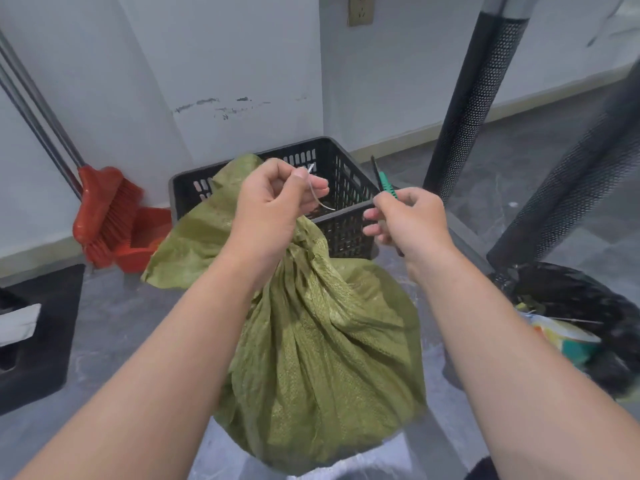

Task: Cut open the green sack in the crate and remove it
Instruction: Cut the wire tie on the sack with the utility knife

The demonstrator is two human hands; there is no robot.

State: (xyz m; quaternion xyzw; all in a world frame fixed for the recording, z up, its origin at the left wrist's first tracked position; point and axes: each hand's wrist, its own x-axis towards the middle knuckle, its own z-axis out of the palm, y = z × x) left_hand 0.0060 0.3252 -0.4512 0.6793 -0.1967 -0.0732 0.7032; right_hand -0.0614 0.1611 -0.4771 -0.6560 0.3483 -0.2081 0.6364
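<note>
A bulging green woven sack (322,358) stands on the floor in front of a black slatted crate (346,223), its gathered neck rising toward my hands and its loose top flap draped over the crate's near left corner. My left hand (273,206) is above the neck and pinches a thin pale tie strip (313,188) between thumb and fingers. To the right, my right hand (408,220) grips a green-handled cutter (382,183) whose dark blade points up over the crate's right rim.
A red broom and dustpan (110,220) lean against the wall at left. A bin lined with a black bag (581,306), holding rubbish, stands at right beside perforated black table legs (474,98). A dark box (38,334) sits at the left edge.
</note>
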